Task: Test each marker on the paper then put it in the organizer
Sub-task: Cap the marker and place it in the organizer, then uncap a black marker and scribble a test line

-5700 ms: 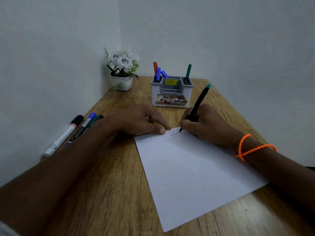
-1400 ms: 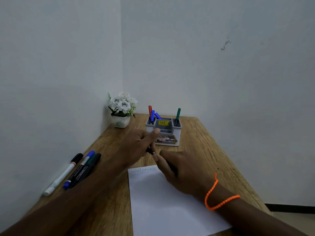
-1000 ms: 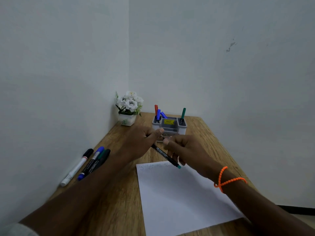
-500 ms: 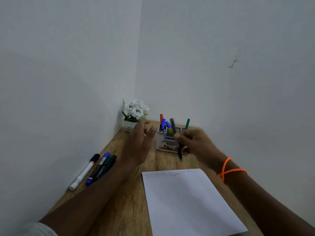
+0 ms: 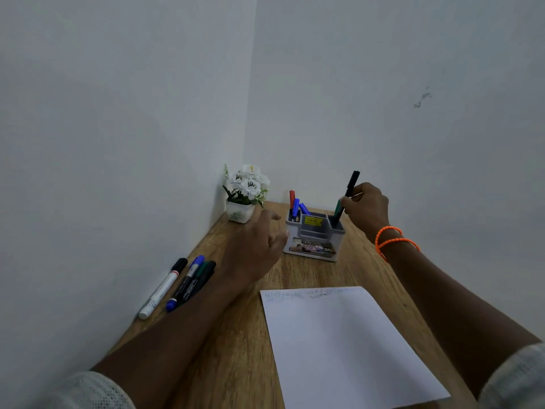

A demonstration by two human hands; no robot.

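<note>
My right hand [image 5: 365, 206] grips a black marker [image 5: 351, 183] upright, its lower end reaching into the right compartment of the grey organizer [image 5: 312, 236]. A green marker [image 5: 337, 208] stands in that same compartment, and red [image 5: 292, 198] and blue markers [image 5: 296, 205] fill the left one. My left hand [image 5: 255, 246] hovers loosely open just left of the organizer, holding nothing. The white paper [image 5: 345, 343] lies in front with scribble lines along its top edge. Three markers wait by the left wall: a white one with a black cap [image 5: 162, 289], a blue-capped one [image 5: 185, 283] and a dark green one [image 5: 200, 278].
A small white pot of white flowers [image 5: 244, 193] stands in the far corner, left of the organizer. Walls close in on the left and behind the wooden table [image 5: 303, 274]. An orange beaded band [image 5: 389, 237] circles my right wrist.
Writing on the paper ended and the marker was capped between both hands. My right hand then carried it up to the organizer's right compartment, while my left hand let go and opened.
</note>
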